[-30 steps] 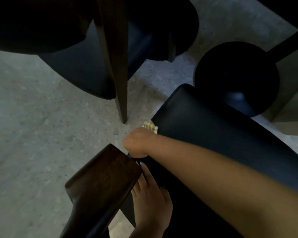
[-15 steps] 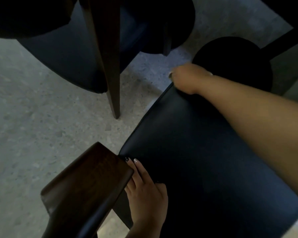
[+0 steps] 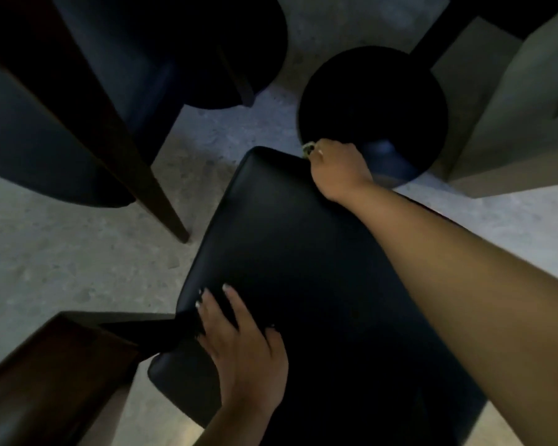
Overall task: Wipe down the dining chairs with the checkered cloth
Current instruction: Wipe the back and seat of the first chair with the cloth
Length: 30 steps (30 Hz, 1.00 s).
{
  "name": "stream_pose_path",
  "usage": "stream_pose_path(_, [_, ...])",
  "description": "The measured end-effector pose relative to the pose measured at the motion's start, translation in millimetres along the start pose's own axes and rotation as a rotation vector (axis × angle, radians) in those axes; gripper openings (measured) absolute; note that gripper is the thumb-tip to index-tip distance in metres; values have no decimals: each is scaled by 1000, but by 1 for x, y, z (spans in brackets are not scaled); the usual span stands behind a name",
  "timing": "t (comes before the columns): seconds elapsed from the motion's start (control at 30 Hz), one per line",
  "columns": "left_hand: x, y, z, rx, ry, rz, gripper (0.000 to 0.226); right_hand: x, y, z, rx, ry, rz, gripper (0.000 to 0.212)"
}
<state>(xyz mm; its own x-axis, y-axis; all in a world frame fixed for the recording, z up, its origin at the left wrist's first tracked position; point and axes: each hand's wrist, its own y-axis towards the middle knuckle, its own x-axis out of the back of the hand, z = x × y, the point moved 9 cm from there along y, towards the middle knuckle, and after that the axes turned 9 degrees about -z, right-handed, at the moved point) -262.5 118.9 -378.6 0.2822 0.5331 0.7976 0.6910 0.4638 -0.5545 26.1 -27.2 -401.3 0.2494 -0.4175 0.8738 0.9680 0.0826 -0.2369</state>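
A dining chair with a dark padded seat (image 3: 297,252) fills the middle of the view, and its brown wooden backrest (image 3: 62,365) is at the lower left. My right hand (image 3: 339,169) is at the seat's far edge, curled round the checkered cloth (image 3: 308,149); only a small pale scrap of cloth shows past the knuckles. My left hand (image 3: 242,346) rests flat on the near left part of the seat beside the backrest, fingers straight.
A second dark chair (image 3: 55,146) with a brown wooden leg (image 3: 149,188) stands at the upper left. A round black pedestal base (image 3: 372,104) sits just beyond my right hand. A grey block (image 3: 512,123) stands at the right. Speckled grey floor (image 3: 78,259) lies around.
My right hand swept with the cloth from the seat's near left corner, along its left edge, to the far edge. My left hand slid from the backrest onto the seat.
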Motion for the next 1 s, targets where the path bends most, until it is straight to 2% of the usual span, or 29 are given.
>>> stream_pose_path(0.17, [9,15,-82,-483,152,9,92,28,-42,-60,-82,48,-90,13])
stream_pose_path(0.3, [-5,26,-131,-733,405,52,100,53,-79,-132,-185,-128,-84,24])
stream_pose_path(0.43, [-22,29,-142,-743,557,88,107,85,-134,-203,-386,-125,-178,25])
stream_pose_path(0.53, [-19,26,-139,-773,547,84,102,98,-173,-236,-542,-104,-257,27])
stream_pose_path(0.6, [-10,29,-136,-802,473,62,98,99,-185,-244,-587,-98,-275,29])
stream_pose_path(0.67, [7,39,-132,-798,304,4,90,102,-185,-246,-663,-93,-297,31])
stream_pose_path(0.73, [28,58,-117,-679,81,-104,73,104,-175,-237,-715,-70,-316,32])
stream_pose_path(0.8, [44,82,-85,-440,-100,-205,63,99,-152,-198,-582,-55,-325,28])
stream_pose_path(0.87, [47,94,-56,-290,-151,-264,60,91,-126,-126,-243,-122,-397,19])
stream_pose_path(0.93, [46,93,-48,-319,-79,-331,58,72,-105,-59,-14,-183,-405,17])
stream_pose_path(1.0, [47,90,-46,-341,-39,-395,62,43,-79,-5,94,-178,-308,23])
